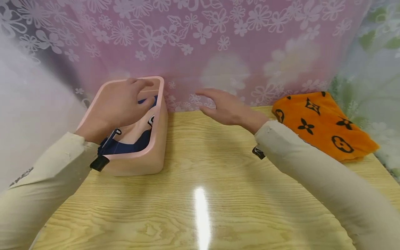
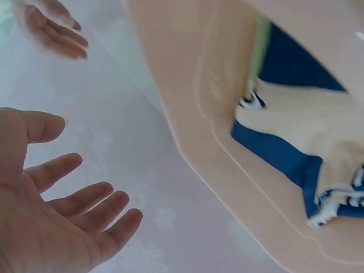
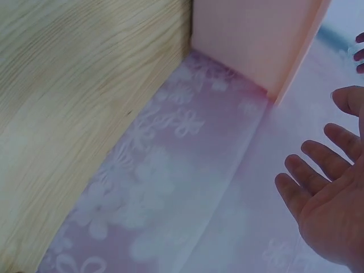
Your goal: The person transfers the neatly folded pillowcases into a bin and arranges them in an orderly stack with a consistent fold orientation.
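My left hand point(image 1: 120, 106) hovers over the pink plastic bin point(image 1: 160, 114) on the left of the table, fingers spread and holding nothing. Inside the bin lies folded navy and beige cloth point(image 1: 131, 139) with white and black details; my hand and wrist hide part of it in the head view. My right hand point(image 1: 226, 108) is in the air right of the bin, its fingers relaxed and nothing in them. In the right wrist view its palm and fingers point(image 3: 310, 176) show bare. Beyond my right forearm lies an orange cloth point(image 1: 325, 126) with black motifs, folded on the table.
The wooden table point(image 1: 175, 205) stretches in front of me, with a bright light reflection near its front. A pink and white floral curtain point(image 1: 200, 45) hangs along the back edge, right behind the bin. Whitish sheeting point(image 1: 22, 104) hangs at the left.
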The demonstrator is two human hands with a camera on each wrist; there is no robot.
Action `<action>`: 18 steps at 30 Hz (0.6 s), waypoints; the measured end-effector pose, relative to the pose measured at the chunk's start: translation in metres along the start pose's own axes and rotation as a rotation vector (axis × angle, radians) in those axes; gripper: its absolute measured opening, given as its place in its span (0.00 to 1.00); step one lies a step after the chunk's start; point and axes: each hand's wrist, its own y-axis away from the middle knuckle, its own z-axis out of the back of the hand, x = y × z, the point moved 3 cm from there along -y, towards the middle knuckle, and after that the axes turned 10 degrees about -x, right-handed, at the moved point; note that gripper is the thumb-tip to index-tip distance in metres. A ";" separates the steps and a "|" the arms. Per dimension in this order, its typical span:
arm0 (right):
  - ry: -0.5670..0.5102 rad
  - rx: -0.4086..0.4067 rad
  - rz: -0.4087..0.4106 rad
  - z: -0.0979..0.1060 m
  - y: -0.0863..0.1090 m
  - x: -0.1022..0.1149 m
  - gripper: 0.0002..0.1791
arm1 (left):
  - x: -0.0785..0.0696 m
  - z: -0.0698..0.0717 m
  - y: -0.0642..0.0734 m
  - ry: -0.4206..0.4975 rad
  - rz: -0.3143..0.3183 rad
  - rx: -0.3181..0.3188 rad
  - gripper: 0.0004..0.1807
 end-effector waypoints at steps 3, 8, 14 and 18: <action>0.003 0.014 -0.022 0.004 0.008 -0.012 0.30 | -0.013 -0.004 -0.001 0.058 -0.034 0.002 0.27; 0.032 0.029 -0.061 0.012 0.023 -0.028 0.31 | -0.031 -0.019 -0.007 0.184 -0.019 0.026 0.27; 0.077 0.051 -0.114 0.022 0.040 -0.046 0.33 | -0.051 -0.036 -0.013 0.166 -0.060 0.017 0.27; 0.107 0.047 -0.141 0.029 0.051 -0.060 0.34 | -0.066 -0.049 -0.016 0.161 -0.109 0.004 0.26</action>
